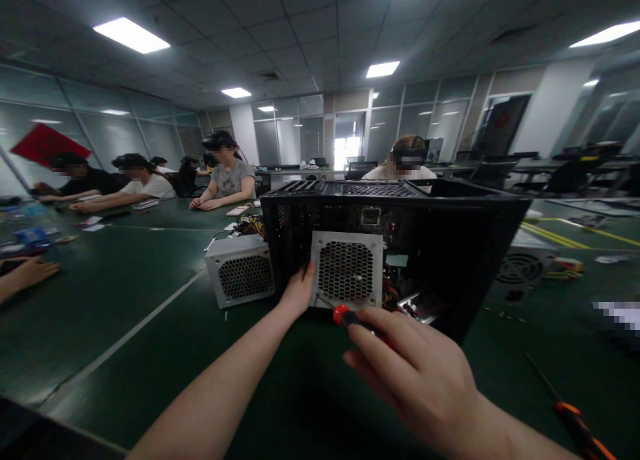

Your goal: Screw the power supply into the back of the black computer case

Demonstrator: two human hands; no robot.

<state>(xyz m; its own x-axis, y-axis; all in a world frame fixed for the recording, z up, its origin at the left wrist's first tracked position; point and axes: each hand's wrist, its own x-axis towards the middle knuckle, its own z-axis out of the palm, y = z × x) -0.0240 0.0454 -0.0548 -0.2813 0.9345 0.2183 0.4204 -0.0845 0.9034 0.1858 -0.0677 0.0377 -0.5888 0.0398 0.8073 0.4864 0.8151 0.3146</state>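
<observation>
A black computer case [450, 227] stands on the green table [125, 293] with a grey power supply unit [346, 269] set in its rear opening. My left hand [299, 290] presses against the left edge of that unit, fingers closed on its corner. My right hand [415, 373] is wrapped round a screwdriver [350, 317] with a red and black handle. Its thin shaft points at the unit's lower left corner.
A second grey power supply [241, 269] lies just left of the case. Another orange-handled screwdriver [575, 417] lies at the lower right. A fan unit [523, 268] sits right of the case. Several people sit along the table's far side; another person's hand [30, 272] rests at left.
</observation>
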